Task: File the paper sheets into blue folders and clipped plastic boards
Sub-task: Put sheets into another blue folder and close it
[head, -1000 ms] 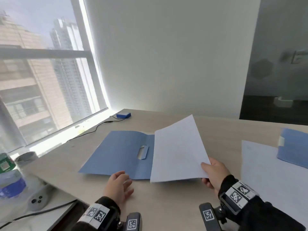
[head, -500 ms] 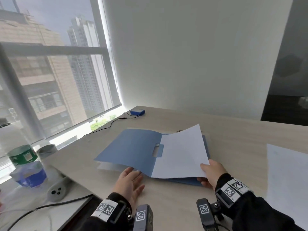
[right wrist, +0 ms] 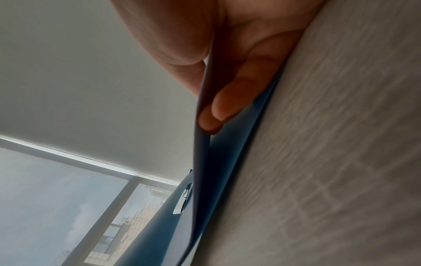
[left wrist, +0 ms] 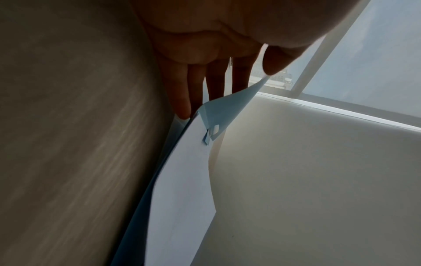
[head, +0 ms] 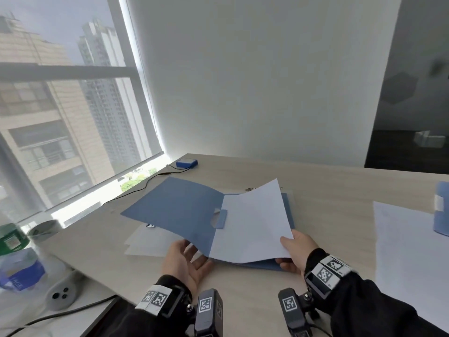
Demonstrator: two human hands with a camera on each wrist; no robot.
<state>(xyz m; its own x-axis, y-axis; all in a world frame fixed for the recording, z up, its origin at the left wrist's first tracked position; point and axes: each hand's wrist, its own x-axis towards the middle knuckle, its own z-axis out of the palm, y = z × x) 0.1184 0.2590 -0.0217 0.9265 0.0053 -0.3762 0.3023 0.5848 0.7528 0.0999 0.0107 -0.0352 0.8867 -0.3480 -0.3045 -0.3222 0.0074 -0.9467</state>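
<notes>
Pale wood desk (head: 340, 190) runs along a white wall, with a window on the left looking out on tower blocks. Near the middle of the desk lies an open blue folder (head: 175, 210), its left cover lifted off the surface and its tab (head: 222, 218) lapping over a white sheet of paper (head: 252, 224) on the right half. The right hand (head: 297, 249) pinches the sheet's near right corner, thumb on top and fingers (right wrist: 218, 106) curled underneath, between the paper and the folder's lower cover. The left hand (head: 184, 261) is at the folder's near edge, palm up, fingers (left wrist: 184, 93) straight and slipped under the raised cover (it grips nothing). Under the folder's left side a translucent plastic board (head: 148, 244) shows. Off to the right lie more white sheets (head: 408, 251) and a second blue folder (head: 442, 210), well apart from both hands. A small blue box (head: 186, 163) with a black cable (head: 136, 190) sits at the far corner.
</notes>
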